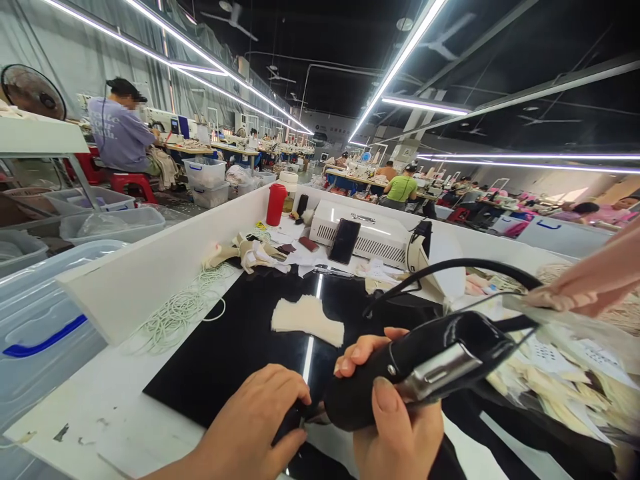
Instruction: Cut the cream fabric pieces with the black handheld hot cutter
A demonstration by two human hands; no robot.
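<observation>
My right hand (393, 427) is wrapped round a black hand-held tool (425, 363) with a metal trigger plate and a black cord that loops up behind it. My left hand (255, 427) is closed in a pinch at the tool's front tip, on a small dark part I cannot make out. Both hands hover over a glossy black mat (235, 347) on the white table. A cream fabric piece (307, 320) lies on the mat just beyond my hands. Another person's hand (585, 283) reaches in from the right, holding a clear plastic bag (575, 333).
A coil of white cord (180, 310) lies left of the mat by a white divider wall (165, 260). A red cup (275, 204), a phone (344, 241) leaning on a white machine (370, 237) and fabric scraps sit at the back. Cream pieces pile at right. Plastic bins stand left; people work beyond.
</observation>
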